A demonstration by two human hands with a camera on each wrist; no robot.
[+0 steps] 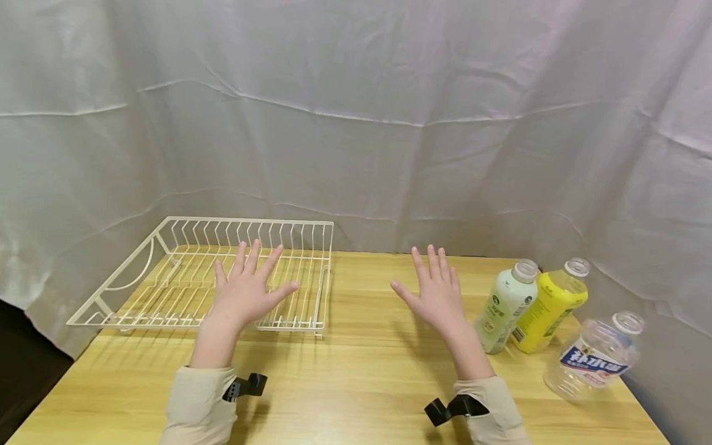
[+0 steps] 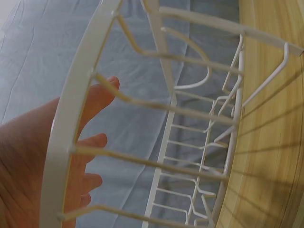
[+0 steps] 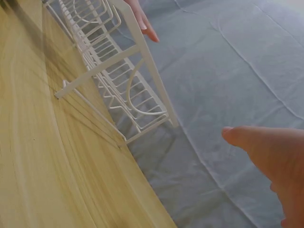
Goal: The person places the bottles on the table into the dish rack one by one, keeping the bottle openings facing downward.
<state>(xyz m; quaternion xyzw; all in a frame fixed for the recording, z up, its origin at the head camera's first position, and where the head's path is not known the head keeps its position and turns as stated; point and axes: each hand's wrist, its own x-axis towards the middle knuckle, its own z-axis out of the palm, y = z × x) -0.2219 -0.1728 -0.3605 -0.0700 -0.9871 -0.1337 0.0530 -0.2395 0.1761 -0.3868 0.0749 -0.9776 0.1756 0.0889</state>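
Note:
My left hand (image 1: 242, 293) is held with fingers spread above a white wire dish rack (image 1: 250, 219), holding nothing. In the left wrist view that hand (image 2: 71, 137) shows partly behind the rack's rim (image 2: 66, 118). My right hand (image 1: 436, 293) is raised over the table to the left of the bottles, its fingers straight and nothing in its grasp. Nearest to it stands a pale green bottle (image 1: 505, 306). A yellow-labelled bottle (image 1: 547, 309) is beside that one, and a clear bottle (image 1: 592, 358) with a blue and white label stands closer to the front. All three bottles appear capless.
The wooden table (image 1: 345, 383) carries the rack on its left and the bottles on its right. A grey cloth curtain (image 1: 361, 167) hangs behind and around the table. Each wrist wears a black camera mount (image 1: 245, 387).

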